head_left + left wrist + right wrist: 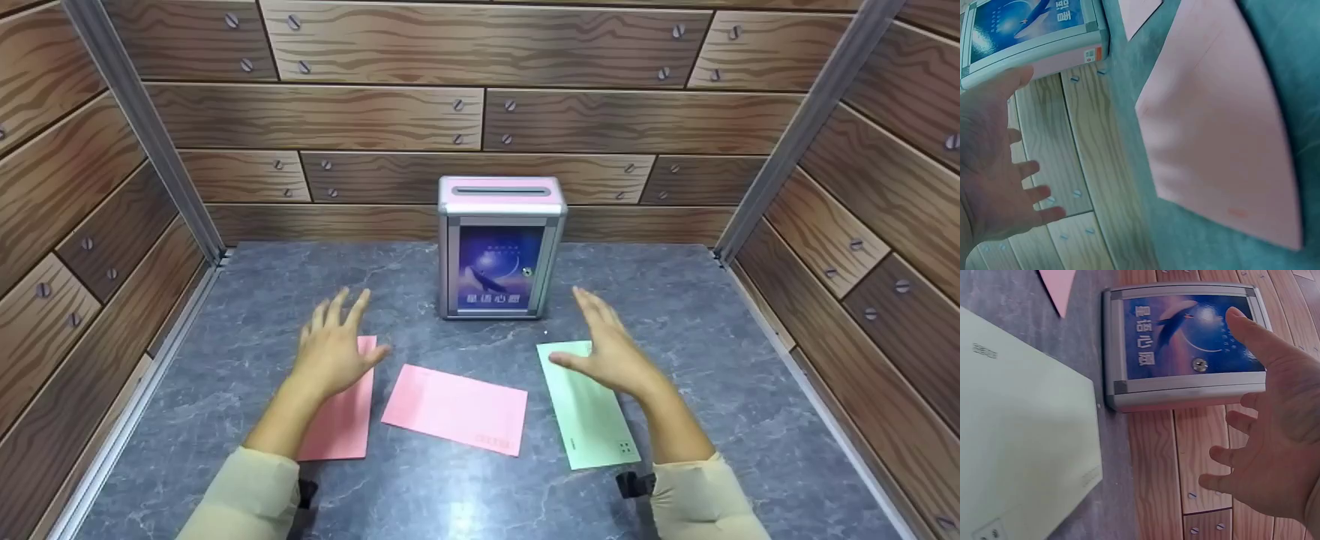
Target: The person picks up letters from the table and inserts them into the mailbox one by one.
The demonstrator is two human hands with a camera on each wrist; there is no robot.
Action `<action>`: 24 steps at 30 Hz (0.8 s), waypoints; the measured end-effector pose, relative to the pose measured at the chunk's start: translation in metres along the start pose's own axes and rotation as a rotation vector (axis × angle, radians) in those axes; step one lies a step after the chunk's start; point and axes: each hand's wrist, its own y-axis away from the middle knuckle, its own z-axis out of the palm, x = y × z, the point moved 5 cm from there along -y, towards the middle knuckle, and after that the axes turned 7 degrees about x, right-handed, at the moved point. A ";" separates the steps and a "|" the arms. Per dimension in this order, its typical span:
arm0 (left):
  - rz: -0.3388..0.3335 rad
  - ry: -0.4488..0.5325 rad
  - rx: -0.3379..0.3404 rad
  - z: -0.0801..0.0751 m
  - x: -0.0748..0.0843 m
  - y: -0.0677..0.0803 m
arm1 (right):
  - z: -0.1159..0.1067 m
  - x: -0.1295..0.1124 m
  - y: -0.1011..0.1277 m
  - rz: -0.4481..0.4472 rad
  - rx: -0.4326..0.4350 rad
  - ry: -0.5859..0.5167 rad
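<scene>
Head view: left hand [334, 349] hovers with fingers spread and straight over the upper end of the left pink envelope [345, 420], holding nothing; right hand [611, 352] is likewise spread, above the top of the green envelope [589, 409], holding nothing.
Envelope positions: all three lie flat on the grey marble-look tabletop [712, 337]; the middle pink envelope [457, 409] sits between the other two, apart from both.
Box: silver letter box [501, 247] with a slot on top stands upright behind the envelopes, near the wood-panel back wall [375, 112].
Left wrist view: left hand [994, 163] shows an open palm, fingers apart, nothing in it; pink envelope [1224, 124] lies flat beside it; box [1033, 28] sits at the frame's upper corner.
Right wrist view: right hand [1272, 433] has its fingers loosely extended and empty; green envelope [1022, 433] lies near the box [1185, 343], not touching it.
Handling judgement: envelopes look light, thin and bendy, and probably slide easily on the smooth top; pinching at a free edge or corner seems best, since a flat sheet offers little to lift from above.
</scene>
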 end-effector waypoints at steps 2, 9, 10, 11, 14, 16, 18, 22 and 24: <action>0.004 0.057 -0.024 0.004 0.000 0.005 | 0.007 0.000 0.003 0.005 -0.018 -0.031; 0.049 0.216 -0.164 0.017 0.005 0.023 | 0.035 -0.005 0.011 -0.059 -0.101 -0.047; 0.053 0.222 -0.183 0.018 0.005 0.026 | 0.039 -0.006 0.012 -0.073 -0.110 -0.041; 0.053 0.228 -0.201 0.020 0.005 0.028 | 0.042 -0.007 0.013 -0.090 -0.114 -0.029; 0.061 0.230 -0.246 0.027 0.006 0.033 | 0.051 -0.009 0.015 -0.111 -0.131 -0.007; 0.069 0.228 -0.270 0.031 0.008 0.035 | 0.056 -0.010 0.017 -0.130 -0.144 0.009; 0.070 0.223 -0.290 0.036 0.009 0.037 | 0.063 -0.010 0.018 -0.144 -0.163 0.018; 0.052 0.207 -0.326 0.043 0.009 0.039 | 0.076 -0.011 0.021 -0.163 -0.202 0.039; 0.045 0.204 -0.345 0.046 0.010 0.040 | 0.082 -0.011 0.021 -0.159 -0.217 0.044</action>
